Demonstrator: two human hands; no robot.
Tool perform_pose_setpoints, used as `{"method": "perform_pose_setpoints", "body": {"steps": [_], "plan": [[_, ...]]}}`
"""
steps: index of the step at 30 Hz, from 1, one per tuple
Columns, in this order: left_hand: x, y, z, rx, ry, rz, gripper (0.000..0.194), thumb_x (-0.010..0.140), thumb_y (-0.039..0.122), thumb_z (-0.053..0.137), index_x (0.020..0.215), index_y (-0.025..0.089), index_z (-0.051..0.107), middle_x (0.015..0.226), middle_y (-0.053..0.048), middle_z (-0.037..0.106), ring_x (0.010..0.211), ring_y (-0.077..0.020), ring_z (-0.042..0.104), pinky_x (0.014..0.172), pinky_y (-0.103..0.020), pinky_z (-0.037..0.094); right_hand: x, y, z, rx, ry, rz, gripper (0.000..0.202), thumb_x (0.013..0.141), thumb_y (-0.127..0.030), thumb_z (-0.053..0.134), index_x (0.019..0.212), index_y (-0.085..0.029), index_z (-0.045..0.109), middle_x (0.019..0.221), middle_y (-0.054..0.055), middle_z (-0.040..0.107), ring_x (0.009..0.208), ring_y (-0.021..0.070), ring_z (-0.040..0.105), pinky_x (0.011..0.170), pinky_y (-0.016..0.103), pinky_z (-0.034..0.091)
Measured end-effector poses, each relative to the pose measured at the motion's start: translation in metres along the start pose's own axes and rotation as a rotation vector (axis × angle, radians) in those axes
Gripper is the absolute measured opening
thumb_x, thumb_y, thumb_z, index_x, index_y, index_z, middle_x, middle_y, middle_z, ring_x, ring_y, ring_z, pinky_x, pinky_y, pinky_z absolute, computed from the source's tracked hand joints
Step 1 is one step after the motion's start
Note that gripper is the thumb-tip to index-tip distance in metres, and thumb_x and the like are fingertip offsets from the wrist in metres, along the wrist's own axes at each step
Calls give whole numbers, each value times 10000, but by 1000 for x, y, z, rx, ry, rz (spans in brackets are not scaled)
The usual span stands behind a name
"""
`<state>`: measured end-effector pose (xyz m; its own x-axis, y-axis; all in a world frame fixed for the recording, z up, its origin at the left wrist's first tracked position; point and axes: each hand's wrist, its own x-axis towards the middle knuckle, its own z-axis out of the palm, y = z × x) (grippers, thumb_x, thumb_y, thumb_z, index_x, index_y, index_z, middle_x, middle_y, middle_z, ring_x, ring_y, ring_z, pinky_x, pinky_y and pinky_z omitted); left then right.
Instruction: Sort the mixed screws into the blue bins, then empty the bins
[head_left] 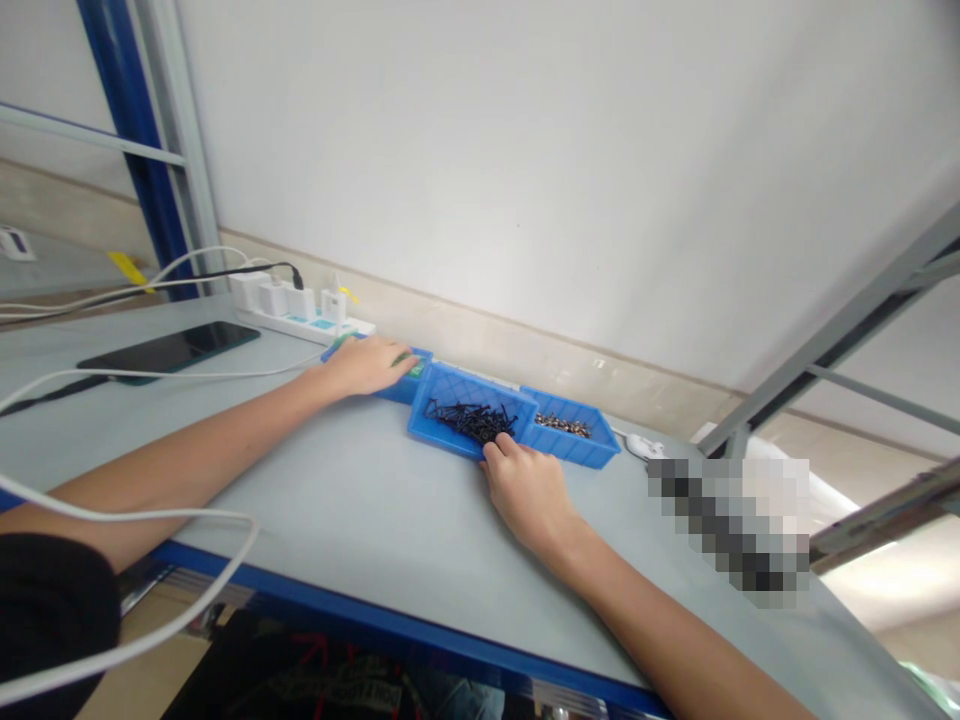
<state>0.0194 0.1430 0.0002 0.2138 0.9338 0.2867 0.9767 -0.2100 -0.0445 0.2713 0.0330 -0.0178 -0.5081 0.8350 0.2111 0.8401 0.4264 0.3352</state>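
Observation:
Three blue bins stand in a row near the wall. My left hand (369, 365) lies over the left bin (397, 388), which has something green in it; its fingers are bent down at the bin and whatever they hold is hidden. The middle bin (427, 430) is tilted toward me and holds black screws (476, 420). At its front right corner is my right hand (529, 490), with closed fingers on the rim. The right bin (581, 452) contains small metallic pieces (562, 426).
A black phone (172, 350) lies at the left. Behind it is a white power strip (300, 325) with plugs and cables. A white cable (247, 530) hangs across my left forearm. A pixelated dark object (720, 530) is at the right, beside metal frame bars (825, 350).

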Motion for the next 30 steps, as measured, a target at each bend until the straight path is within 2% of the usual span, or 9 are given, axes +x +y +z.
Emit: {"method": "perform_pose_setpoints", "body": {"steps": [17, 26, 30], "plan": [[0, 0, 0, 7, 0, 14, 536, 916, 541, 207, 1087, 238, 615, 1123, -76, 658, 1062, -272, 580, 876, -389, 426, 0, -2, 0, -6, 5, -12, 206, 909, -149, 413, 878, -158, 616, 863, 83, 645, 768, 231, 653, 563, 295, 463], [0, -1, 1, 8, 13, 37, 532, 926, 521, 201, 1097, 226, 609, 1127, -81, 658, 1068, -275, 577, 868, -391, 422, -11, -1, -11, 63, -22, 27, 201, 923, -215, 430, 893, -187, 626, 852, 51, 674, 762, 210, 661, 533, 272, 399], [1, -2, 3, -7, 14, 33, 524, 923, 532, 211, 1113, 245, 606, 1149, -65, 652, 1071, -270, 575, 879, -387, 414, -14, -2, -11, 84, 17, -5, 165, 903, -220, 477, 858, -194, 634, 819, 29, 679, 740, 209, 656, 507, 272, 349]]}}
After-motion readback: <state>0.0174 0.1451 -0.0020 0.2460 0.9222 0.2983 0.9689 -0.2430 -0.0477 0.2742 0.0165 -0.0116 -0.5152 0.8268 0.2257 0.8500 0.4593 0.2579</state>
